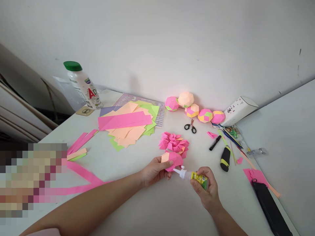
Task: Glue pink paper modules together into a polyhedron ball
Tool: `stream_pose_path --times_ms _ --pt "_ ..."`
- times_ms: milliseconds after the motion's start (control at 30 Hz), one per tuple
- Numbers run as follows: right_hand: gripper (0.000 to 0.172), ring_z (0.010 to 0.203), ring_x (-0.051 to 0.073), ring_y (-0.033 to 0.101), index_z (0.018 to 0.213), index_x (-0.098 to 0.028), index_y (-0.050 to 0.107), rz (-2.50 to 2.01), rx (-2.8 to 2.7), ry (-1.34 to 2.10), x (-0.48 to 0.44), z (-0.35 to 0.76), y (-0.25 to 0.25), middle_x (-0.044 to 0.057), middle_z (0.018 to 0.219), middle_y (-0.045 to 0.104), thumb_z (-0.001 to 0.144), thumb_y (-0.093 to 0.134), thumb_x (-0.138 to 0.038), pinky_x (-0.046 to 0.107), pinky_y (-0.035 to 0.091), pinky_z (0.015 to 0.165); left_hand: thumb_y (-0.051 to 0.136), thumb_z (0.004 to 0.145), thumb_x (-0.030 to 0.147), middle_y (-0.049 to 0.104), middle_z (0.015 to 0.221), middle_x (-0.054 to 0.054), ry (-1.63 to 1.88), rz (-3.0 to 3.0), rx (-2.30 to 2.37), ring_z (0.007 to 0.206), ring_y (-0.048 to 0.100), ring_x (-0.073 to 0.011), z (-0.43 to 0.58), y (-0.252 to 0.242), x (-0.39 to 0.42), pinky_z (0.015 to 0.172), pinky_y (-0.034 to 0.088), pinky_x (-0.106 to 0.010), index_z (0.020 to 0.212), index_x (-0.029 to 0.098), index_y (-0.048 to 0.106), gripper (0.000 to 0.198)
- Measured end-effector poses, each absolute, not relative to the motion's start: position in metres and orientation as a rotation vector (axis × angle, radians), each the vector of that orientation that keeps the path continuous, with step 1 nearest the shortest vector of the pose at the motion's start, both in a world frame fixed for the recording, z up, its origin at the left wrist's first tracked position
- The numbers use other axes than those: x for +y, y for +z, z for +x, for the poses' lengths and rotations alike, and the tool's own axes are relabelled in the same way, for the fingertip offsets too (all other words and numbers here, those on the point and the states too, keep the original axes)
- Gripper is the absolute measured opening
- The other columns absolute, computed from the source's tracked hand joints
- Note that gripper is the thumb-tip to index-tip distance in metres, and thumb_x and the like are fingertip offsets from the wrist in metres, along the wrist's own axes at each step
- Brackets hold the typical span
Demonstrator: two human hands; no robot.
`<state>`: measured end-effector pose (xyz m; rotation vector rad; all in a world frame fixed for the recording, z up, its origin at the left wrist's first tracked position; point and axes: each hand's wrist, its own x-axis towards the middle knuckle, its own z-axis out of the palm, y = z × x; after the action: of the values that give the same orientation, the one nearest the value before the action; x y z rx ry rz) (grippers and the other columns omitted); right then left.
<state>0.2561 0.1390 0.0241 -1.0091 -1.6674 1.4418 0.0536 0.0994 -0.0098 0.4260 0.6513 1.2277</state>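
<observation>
My left hand [157, 172] is closed around a pink and peach paper ball [176, 159], thumb on its front face. My right hand [206, 188] grips a glue bottle [199, 178] with a yellow and green label, tilted so its white nozzle points at the ball's lower edge. Whether the nozzle tip touches the paper I cannot tell. Just behind the ball lies a pile of folded pink paper pieces [172, 141]. Small black-handled scissors [190, 127] rest farther back.
Several finished paper balls [205, 115] line the wall. Stacked coloured paper [130, 123] and a white bottle with a green cap [85, 87] are at left, with pink strips [83, 172] nearer. A cutter [225, 159], black marker [215, 143] and black case [270, 208] lie at right.
</observation>
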Motion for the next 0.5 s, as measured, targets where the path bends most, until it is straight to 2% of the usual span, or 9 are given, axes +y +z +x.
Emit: stream_pose_path --times_ms 233,400,500 --pt "0.027 0.049 0.007 0.037 0.084 -0.022 0.047 -1.023 -1.651 1.445 0.142 0.255 0.024 -0.004 0.069 0.044 0.076 0.068 -0.039 0.019 0.033 0.044 0.069 0.076 0.033 0.067 0.092 -0.015 1.223 0.4 0.663 0.051 0.049 -0.0067 0.052 -0.008 0.099 0.05 0.043 -0.022 0.094 0.007 0.068 0.032" --pt "0.031 0.048 0.006 0.034 0.085 -0.022 0.048 -1.064 -1.597 1.52 0.146 0.252 0.027 -0.005 0.066 0.042 0.073 0.07 -0.04 0.019 0.029 0.044 0.068 0.077 0.032 0.065 0.078 -0.01 1.22 0.35 0.672 0.049 0.047 -0.0067 0.052 -0.012 0.099 0.05 0.041 -0.022 0.091 0.008 0.067 0.028" --pt "0.031 0.047 0.006 0.034 0.086 -0.022 0.049 -1.064 -1.588 1.572 0.149 0.253 0.028 -0.005 0.064 0.043 0.073 0.07 -0.042 0.02 0.028 0.044 0.068 0.077 0.032 0.065 0.079 -0.01 1.225 0.333 0.662 0.049 0.047 -0.0065 0.051 -0.014 0.099 0.05 0.04 -0.022 0.09 0.008 0.067 0.027"
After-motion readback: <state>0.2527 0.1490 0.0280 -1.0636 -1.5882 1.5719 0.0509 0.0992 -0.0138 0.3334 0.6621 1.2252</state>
